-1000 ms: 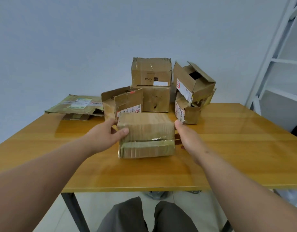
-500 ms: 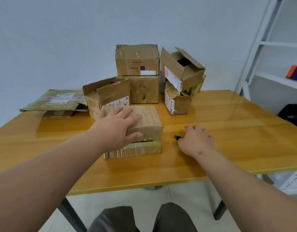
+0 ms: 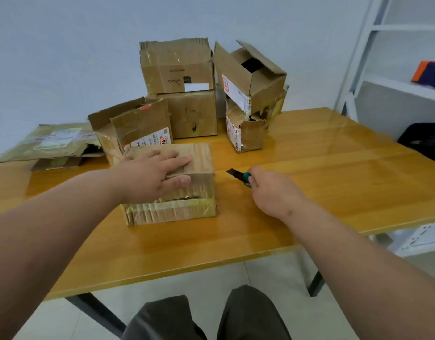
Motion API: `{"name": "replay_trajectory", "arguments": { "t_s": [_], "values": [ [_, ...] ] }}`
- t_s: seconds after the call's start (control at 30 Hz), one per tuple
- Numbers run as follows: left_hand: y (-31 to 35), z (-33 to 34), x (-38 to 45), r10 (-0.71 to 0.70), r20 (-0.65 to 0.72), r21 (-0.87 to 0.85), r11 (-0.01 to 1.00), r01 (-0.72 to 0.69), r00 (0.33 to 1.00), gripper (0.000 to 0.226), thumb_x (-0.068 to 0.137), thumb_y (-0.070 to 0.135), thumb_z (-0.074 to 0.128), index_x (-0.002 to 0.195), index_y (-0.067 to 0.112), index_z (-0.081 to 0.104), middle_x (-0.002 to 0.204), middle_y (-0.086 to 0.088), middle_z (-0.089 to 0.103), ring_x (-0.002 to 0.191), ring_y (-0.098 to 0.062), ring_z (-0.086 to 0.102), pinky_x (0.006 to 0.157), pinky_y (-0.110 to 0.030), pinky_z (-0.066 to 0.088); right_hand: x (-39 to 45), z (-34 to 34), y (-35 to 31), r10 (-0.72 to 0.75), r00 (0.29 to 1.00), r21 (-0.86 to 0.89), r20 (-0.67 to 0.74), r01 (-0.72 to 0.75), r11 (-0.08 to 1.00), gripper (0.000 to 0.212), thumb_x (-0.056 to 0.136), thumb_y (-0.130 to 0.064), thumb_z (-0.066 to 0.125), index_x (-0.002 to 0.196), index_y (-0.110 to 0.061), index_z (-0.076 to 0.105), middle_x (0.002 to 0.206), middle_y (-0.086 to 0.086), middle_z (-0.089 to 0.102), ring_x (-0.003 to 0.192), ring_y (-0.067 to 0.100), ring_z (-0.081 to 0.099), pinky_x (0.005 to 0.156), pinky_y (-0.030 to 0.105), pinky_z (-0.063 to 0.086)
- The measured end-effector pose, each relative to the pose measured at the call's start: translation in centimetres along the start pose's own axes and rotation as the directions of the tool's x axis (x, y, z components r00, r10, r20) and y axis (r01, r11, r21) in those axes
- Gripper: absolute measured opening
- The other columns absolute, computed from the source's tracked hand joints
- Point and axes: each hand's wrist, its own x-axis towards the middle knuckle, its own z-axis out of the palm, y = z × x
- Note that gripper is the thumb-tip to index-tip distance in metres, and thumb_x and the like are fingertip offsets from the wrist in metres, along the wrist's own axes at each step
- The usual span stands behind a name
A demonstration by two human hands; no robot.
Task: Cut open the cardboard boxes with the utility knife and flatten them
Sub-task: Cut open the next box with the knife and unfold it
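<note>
A person sits at a yellow wooden surface [image 3: 334, 182] with both bare forearms stretched forward. The left hand [image 3: 150, 175] lies flat on top of the nearest cardboard box [image 3: 177, 207], fingers straight and spread across its lid, the thumb lying along the upper edge of the front face; this grip presses down rather than curls round anything. That box sits near the front middle of the surface, its front face showing tape and a dark slit. Just to its right, clear of the box, the right hand [image 3: 273, 190] has its fingers curled round a utility knife [image 3: 239, 177] with a teal body, the dark blade pointing left toward the box and held just above the surface. Behind the near box stands an opened box with a printed label [image 3: 140, 131], touching or nearly touching it. Further back, 2 boxes are stacked [image 3: 179, 89], the upper one bearing upside-down lettering, and to their right 2 torn boxes [image 3: 248, 94] are piled one on the other. At the far left lies flattened cardboard [image 3: 47, 143] in a low heap. A white shelving frame [image 3: 373, 45] stands at the right, with an orange and dark object [image 3: 428, 71] on one shelf.
</note>
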Motion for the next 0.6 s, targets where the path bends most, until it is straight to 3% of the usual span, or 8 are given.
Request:
{"name": "replay_trajectory", "arguments": {
  "t_s": [0.1, 0.27, 0.6],
  "values": [
    [-0.4, -0.1, 0.2, -0.001, 0.053, -0.013, 1.000, 0.001, 0.999, 0.084, 0.065, 0.085, -0.004, 0.145, 0.058, -0.005, 0.161, 0.016, -0.006, 0.149, -0.018, -0.004, 0.117, -0.059, 0.008, -1.5, 0.1, 0.2, -0.161, 0.985, 0.095, -0.059, 0.166, 0.982, 0.021, 0.104, -0.030, 0.032, 0.094, -0.023, 0.050, 0.074, -0.006, 0.053, 0.065, 0.017, 0.051, 0.051, 0.034, 0.034],
    [-0.1, -0.3, 0.4, 0.003, 0.060, -0.021, 1.000, -0.002, 0.998, 0.084, 0.064, 0.084, -0.006, 0.144, 0.058, -0.003, 0.161, 0.015, -0.006, 0.149, -0.019, -0.005, 0.117, -0.059, 0.005, -3.4, 0.8, -0.1, -0.288, 0.936, 0.098, -0.204, 0.313, 0.945, 0.022, 0.102, -0.031, 0.037, 0.090, -0.022, 0.053, 0.073, -0.009, 0.051, 0.066, 0.016, 0.049, 0.056, 0.038, 0.040],
    [-0.2, -0.1, 0.5, 0.001, 0.050, -0.029, 1.000, 0.001, 0.999, 0.085, 0.064, 0.084, -0.007, 0.145, 0.058, -0.002, 0.161, 0.015, -0.005, 0.149, -0.019, -0.005, 0.116, -0.060, 0.003, -3.7, 1.3, -1.0, -0.297, 0.924, 0.140, -0.239, 0.336, 0.932, 0.021, 0.103, -0.025, 0.038, 0.098, -0.018, 0.056, 0.072, -0.010, 0.049, 0.064, 0.016, 0.047, 0.055, 0.037, 0.038]
  ]
}}
